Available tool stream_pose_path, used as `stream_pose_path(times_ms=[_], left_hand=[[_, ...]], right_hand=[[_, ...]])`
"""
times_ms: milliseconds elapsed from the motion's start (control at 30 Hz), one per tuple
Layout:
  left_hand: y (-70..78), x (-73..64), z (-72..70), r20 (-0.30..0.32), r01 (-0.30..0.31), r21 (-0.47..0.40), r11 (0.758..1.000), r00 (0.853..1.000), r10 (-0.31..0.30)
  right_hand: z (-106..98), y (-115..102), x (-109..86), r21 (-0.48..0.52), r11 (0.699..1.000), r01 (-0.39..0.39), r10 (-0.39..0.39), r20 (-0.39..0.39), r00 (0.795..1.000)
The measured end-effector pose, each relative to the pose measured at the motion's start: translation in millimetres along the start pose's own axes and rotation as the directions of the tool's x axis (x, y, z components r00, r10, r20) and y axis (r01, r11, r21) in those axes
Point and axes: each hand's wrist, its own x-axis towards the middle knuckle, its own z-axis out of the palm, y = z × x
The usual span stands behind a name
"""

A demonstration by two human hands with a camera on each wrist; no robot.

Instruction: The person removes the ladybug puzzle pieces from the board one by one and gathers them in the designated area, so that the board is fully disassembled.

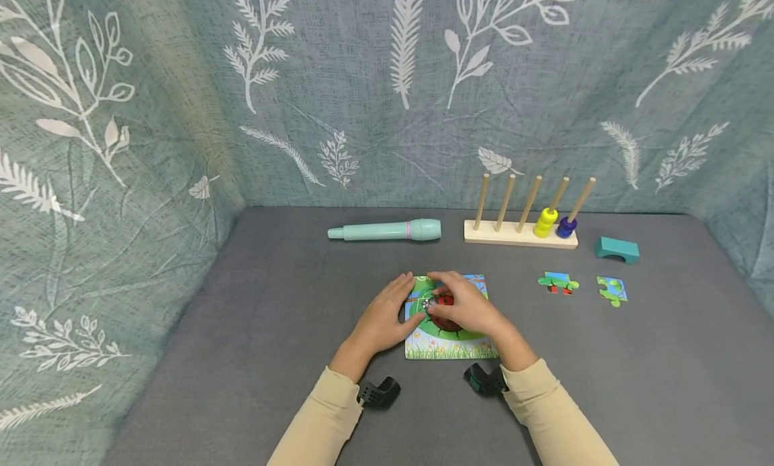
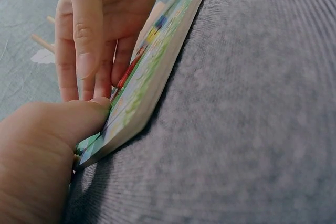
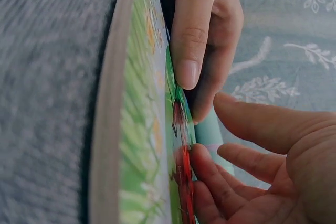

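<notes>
A ladybug jigsaw puzzle (image 1: 450,350) in a flat board lies in front of the person, with a red and dark ladybug on green and a grass strip along the near edge. The left hand (image 1: 387,318) rests along the board's left side, fingers extended and thumb on its surface, as the left wrist view also shows. Over the upper middle of the picture is the right hand (image 1: 470,310), its fingers lightly bent with the tips at the puzzle surface. In the right wrist view its thumb (image 3: 257,124) stands apart from the fingers. Part of the ladybug is hidden beneath this hand.
Two loose puzzle pieces, one with red (image 1: 559,283) and one blue-green (image 1: 613,290), lie to the right. Behind them are a teal arch block (image 1: 617,250) and a wooden peg stand (image 1: 508,235) with yellow and dark blue beads. A mint microphone-shaped toy (image 1: 376,231) lies behind the board.
</notes>
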Motion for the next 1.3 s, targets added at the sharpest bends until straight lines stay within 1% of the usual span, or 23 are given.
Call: stream_pose_path(times_ms=[200,400,500,600,767,967,1133,1300], left_hand=[[-0.4,-0.2,-0.2,-0.006,0.002,-0.003,1.0,1.0,-0.002],[-0.6,-0.1,0.8,0.0,0.007,-0.005,1.0,1.0,-0.007],[-0.4,0.0,0.7,-0.005,0.001,-0.014,1.0,1.0,-0.001],[-0.6,-0.3,0.5,-0.008,-0.002,-0.008,1.0,1.0,0.002],[-0.6,-0.5,0.5,-0.014,0.003,-0.002,1.0,1.0,-0.003],[0.1,0.1,0.2,-0.012,0.019,-0.002,1.0,1.0,-0.019],[0.1,0.0,0.2,-0.014,0.029,0.003,1.0,0.999,-0.029],[0.0,0.1,0.5,-0.008,0.036,0.012,0.999,0.999,-0.036]], right_hand=[[2,1,3.0,-0.041,0.999,-0.011,0.01,-0.024,1.0],[7,3,6.0,-0.141,0.99,-0.001,-0.007,-0.06,0.998],[10,4,7.1,-0.17,0.985,0.0,-0.013,-0.074,0.997],[12,4,7.7,-0.169,0.986,-0.004,-0.011,-0.088,0.996],[15,4,6.7,-0.157,0.987,0.012,-0.031,-0.113,0.993],[17,4,4.6,-0.145,0.989,0.017,-0.037,-0.134,0.99],[18,4,4.2,-0.14,0.99,0.035,-0.058,-0.161,0.985],[19,6,4.4,-0.13,0.991,0.031,-0.056,-0.189,0.98]])
